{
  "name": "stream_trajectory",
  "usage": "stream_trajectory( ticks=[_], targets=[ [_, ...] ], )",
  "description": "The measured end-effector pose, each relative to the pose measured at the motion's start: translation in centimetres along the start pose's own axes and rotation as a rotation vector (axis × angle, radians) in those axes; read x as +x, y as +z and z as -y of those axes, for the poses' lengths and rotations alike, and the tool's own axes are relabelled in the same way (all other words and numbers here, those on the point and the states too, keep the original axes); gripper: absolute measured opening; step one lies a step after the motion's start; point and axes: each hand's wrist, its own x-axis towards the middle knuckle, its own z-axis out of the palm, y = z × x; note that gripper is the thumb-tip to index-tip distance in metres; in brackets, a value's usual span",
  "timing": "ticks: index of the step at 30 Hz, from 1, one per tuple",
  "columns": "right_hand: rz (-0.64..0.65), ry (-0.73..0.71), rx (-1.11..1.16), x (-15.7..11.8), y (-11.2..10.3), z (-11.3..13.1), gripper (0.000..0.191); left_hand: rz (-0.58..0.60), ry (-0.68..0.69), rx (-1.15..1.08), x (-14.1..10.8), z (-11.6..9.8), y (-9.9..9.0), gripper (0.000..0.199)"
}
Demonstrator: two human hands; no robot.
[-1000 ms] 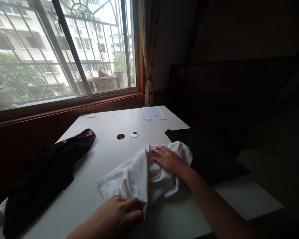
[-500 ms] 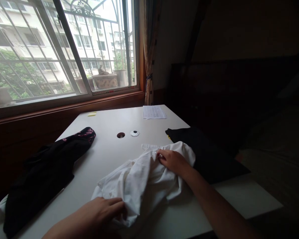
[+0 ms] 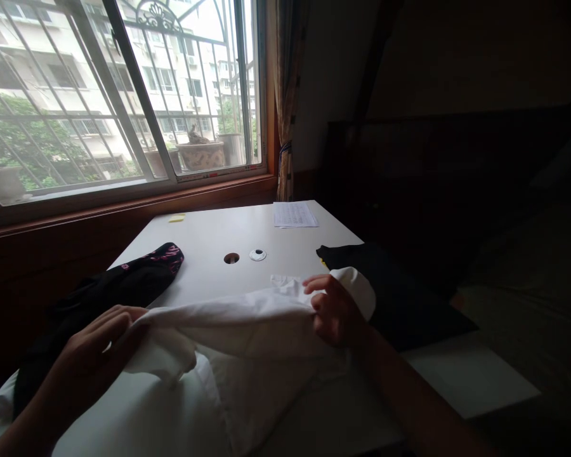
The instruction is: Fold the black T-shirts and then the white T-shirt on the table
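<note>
A white cloth garment stretches between my two hands above the white table. My left hand pinches one edge of it at the left, with the cloth raised and hanging down in folds. At the other end, my right hand is closed on the fabric, its index finger extended. Part of the garment lies bunched on the table beyond my right hand. Which part of the garment each hand holds I cannot tell.
A black garment with pink print lies at the left, partly behind my left hand. Dark folded cloth lies at the right. Further back are papers, a yellow note, a round hole and its white cover.
My left hand has moved left and up, lifting the white garment's edge and pulling the bunched cloth out taut. My right hand has stayed near its spot, turning slightly.
</note>
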Motion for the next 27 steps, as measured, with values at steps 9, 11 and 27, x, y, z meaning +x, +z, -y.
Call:
stream_trajectory(
  ticks=[9, 11, 27],
  targets=[
    [0.592, 0.346, 0.327, 1.5, -0.1, 0.3, 0.03, 0.748, -0.088, -0.317, -2.1, -3.7, 1.5, 0.042],
    [0.646, 0.432, 0.388, 1.4, 0.0, 0.3, 0.024, 0.865, -0.098, -0.392, -1.9, -4.6, 2.3, 0.041],
    [0.292, 0.279, -0.01, 0.1, 2.4, -3.8, 0.053, 0.256, 0.154, 0.004, 0.2, -3.9, 10.9, 0.026]
  ],
)
